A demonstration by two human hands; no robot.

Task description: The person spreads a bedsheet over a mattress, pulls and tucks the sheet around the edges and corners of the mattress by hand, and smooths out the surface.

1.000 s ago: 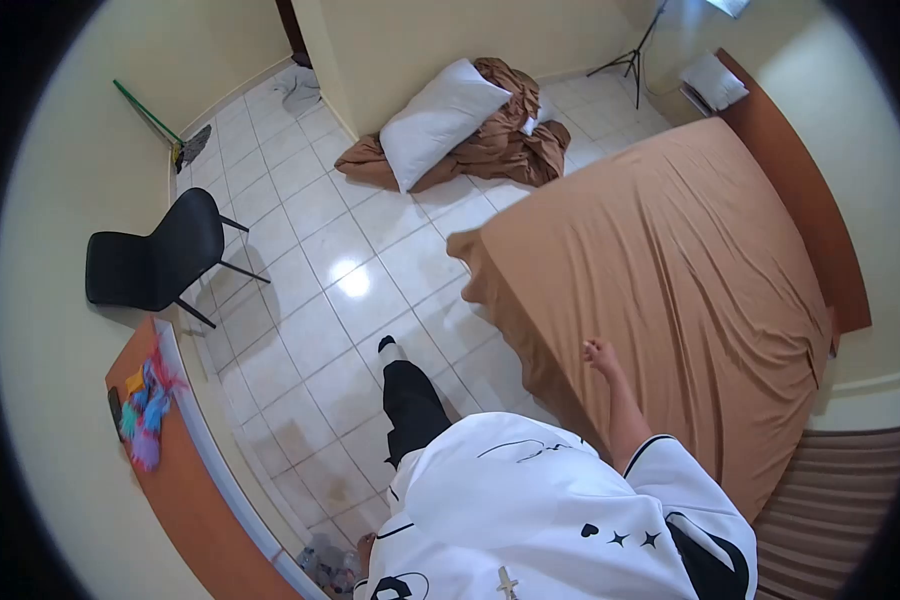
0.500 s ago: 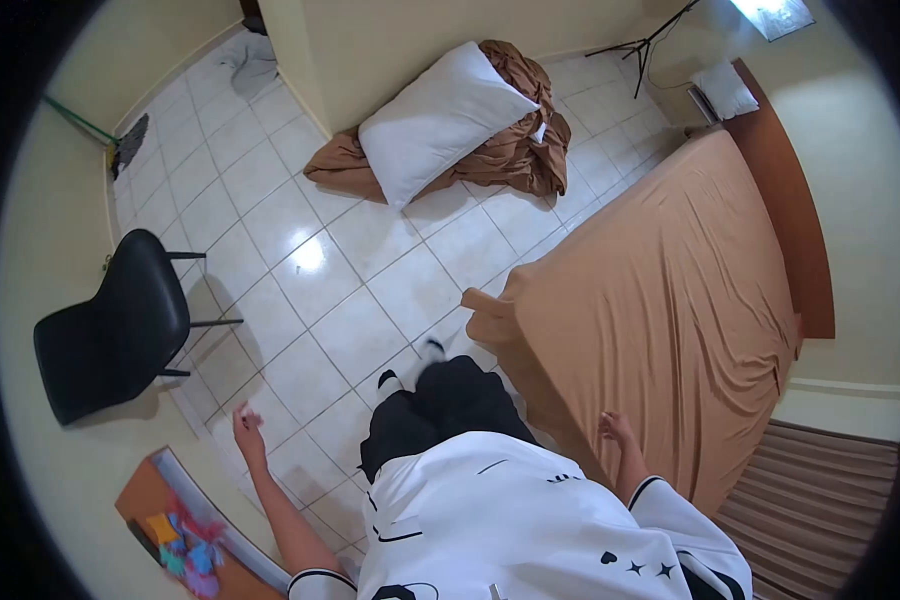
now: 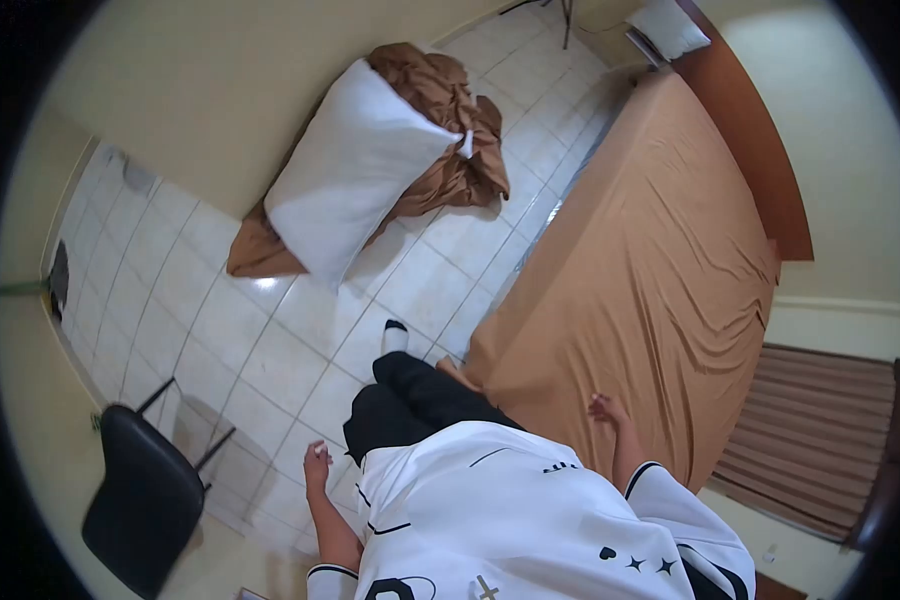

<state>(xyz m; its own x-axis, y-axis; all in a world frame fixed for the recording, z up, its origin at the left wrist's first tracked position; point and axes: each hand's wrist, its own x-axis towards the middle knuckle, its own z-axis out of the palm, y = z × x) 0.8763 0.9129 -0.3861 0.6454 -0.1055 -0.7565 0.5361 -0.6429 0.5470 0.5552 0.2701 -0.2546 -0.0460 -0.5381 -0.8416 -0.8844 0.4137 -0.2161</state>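
My left hand (image 3: pixel 317 466) hangs at my side above the tiled floor, its fingers loosely bent with nothing in them. Over the near side of the bed, my right hand (image 3: pixel 604 409) is held out with its fingers slightly apart, also holding nothing. Closest to it is the brown fitted sheet (image 3: pixel 630 260) that covers the mattress, with wrinkles toward the far right corner. Whether the hand touches the sheet I cannot tell. Ahead on the floor, a large white pillow (image 3: pixel 355 165) lies on a crumpled brown bedcover (image 3: pixel 410 75).
A black chair (image 3: pixel 145 495) stands to the left by the wall. The wooden headboard (image 3: pixel 760 130) and a small white cushion (image 3: pixel 668 28) are at the bed's head. A brown curtain (image 3: pixel 810 435) hangs at the right. White floor tiles (image 3: pixel 280 365) run along the bed.
I have stepped forward and turned, so the pillow and bedcover are nearer and further left. The chair has dropped lower in view. My left hand has swung in toward my body.
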